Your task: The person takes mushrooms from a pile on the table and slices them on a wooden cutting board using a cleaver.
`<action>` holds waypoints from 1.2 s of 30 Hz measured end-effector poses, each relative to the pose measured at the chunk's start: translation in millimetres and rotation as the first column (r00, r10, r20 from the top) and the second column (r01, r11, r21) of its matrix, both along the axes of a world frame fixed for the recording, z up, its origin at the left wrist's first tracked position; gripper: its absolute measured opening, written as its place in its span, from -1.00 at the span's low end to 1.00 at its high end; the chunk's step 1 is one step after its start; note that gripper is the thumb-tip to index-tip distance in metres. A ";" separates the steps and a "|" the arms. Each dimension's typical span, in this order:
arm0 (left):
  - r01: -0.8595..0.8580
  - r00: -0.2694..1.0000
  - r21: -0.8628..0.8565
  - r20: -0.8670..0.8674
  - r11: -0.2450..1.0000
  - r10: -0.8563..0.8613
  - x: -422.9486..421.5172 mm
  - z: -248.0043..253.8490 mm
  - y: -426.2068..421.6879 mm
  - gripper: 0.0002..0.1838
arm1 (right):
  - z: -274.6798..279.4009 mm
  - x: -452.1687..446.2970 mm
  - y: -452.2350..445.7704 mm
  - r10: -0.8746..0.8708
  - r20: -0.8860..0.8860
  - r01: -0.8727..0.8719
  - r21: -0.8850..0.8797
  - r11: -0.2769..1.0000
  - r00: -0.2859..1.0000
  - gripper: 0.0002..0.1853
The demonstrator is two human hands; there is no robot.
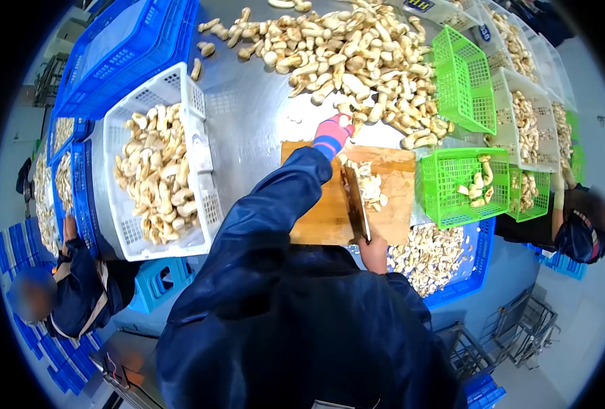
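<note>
My left hand (332, 133), in a pink and blue striped glove, reaches past the far edge of the wooden cutting board (309, 221). Its fingers are closed around a pale mushroom (344, 120) at the near side of the mushroom pile (343, 51). By the board's near edge, my bare right hand (374, 253) grips the handle of a wide-bladed knife (355, 198). The blade points away from me across the board. Just right of it lie white mushroom trimmings (371, 185).
A white basket of mushrooms (156, 177) stands left. To the right are a green basket (463, 163) holding a few mushrooms, another green basket (461, 82), and a blue crate (476, 262) of trimmings below. Co-workers sit at far left (77, 293) and far right (579, 221).
</note>
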State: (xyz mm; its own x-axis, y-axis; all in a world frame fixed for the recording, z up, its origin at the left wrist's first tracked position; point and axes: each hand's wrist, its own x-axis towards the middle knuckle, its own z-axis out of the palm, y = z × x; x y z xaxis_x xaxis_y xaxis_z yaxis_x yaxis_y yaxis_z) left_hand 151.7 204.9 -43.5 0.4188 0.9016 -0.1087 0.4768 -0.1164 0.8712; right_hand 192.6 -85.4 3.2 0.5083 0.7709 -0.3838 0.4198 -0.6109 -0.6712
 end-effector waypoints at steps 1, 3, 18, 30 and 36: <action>0.032 0.998 0.149 -0.053 0.988 -0.024 20.2 -24.3 9.9 -0.64 | -1.8 -1.4 -1.4 0.002 0.038 -0.001 -0.019 1.000 0.999 -0.75; 0.181 0.923 0.265 -0.377 0.947 -0.071 46.1 -12.8 13.2 -0.63 | -9.7 -2.4 -5.5 -0.010 0.061 0.013 -0.048 0.999 0.998 -0.74; 0.219 0.769 -0.674 0.564 0.706 0.301 -69.8 -4.3 -26.5 -0.48 | -21.2 2.3 -11.9 -0.016 0.030 0.012 0.119 0.993 0.999 -0.80; -0.324 0.904 -0.555 0.057 0.766 0.424 -149.0 -44.1 -152.7 -0.47 | -18.0 -12.9 18.2 0.260 -0.054 -0.265 -0.097 0.959 0.964 -0.75; -0.392 0.920 -0.425 -0.188 0.816 0.343 -123.9 -34.0 -178.7 -0.48 | 3.1 -21.1 25.8 0.355 -0.040 -0.357 -0.085 0.930 0.934 -0.69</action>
State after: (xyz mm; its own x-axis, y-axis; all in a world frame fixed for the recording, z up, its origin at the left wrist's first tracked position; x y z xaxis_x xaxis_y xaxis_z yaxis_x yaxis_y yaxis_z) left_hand 27.9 26.2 -77.6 0.0315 0.8291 -0.5582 0.4912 0.4736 0.7310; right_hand 171.5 -59.6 6.3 0.1969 0.8615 -0.4680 0.6053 -0.4824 -0.6332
